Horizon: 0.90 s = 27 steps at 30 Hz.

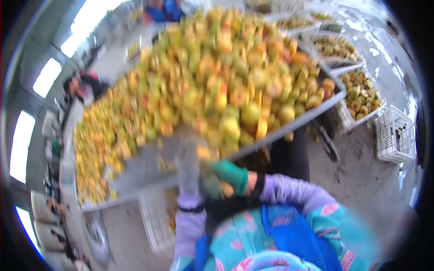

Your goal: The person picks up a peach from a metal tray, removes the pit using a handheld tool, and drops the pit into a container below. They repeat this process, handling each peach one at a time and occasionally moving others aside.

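A large heap of halved and whole yellow-green and orange fruit, looking like peaches [217, 81], covers a metal-topped table [144, 171] before me. My left hand [187, 169], in a pale grey glove, reaches over the table's near edge close to the heap. Motion smears its fingers. Beside it is my right hand [230, 176] in a green glove, its fingers curled inward. Orange fruit pieces [226, 189] show just under the right hand. Blur hides what exactly lies between the two hands.
Crates of fruit [359, 92] line the right side, with a white basket [394, 135] nearer. A white crate [156, 221] stands below the table's near edge. Another person [86, 86] is at the far left side, and a person in blue [162, 11] is at the back.
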Each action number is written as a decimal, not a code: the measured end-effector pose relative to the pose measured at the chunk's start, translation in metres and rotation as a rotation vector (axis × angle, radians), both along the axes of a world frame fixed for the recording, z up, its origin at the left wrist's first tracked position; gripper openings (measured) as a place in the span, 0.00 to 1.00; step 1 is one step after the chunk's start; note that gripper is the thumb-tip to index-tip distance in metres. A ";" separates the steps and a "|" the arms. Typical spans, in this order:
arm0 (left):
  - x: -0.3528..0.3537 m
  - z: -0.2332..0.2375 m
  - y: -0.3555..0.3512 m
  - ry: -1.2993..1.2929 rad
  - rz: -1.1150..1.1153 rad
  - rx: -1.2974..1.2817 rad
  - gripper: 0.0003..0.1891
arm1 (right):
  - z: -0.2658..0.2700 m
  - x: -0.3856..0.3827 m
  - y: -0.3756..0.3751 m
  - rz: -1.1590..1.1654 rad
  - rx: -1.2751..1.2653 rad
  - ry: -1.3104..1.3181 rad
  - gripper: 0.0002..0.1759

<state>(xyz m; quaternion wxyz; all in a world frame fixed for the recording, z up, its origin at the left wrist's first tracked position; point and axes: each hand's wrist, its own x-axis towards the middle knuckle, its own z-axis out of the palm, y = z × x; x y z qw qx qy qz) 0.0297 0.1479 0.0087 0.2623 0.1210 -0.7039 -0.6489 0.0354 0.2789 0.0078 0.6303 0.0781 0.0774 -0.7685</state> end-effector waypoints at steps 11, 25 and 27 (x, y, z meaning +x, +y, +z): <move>0.045 0.031 0.004 0.055 -0.210 0.455 0.12 | 0.030 0.004 0.019 0.171 -0.496 0.249 0.18; -0.098 -0.020 -0.040 -0.496 -0.257 -1.152 0.24 | 0.042 -0.015 0.057 -0.053 0.288 0.306 0.18; -0.102 -0.021 -0.054 -0.503 -0.303 -1.256 0.24 | -0.002 -0.025 0.050 -0.165 0.186 0.145 0.20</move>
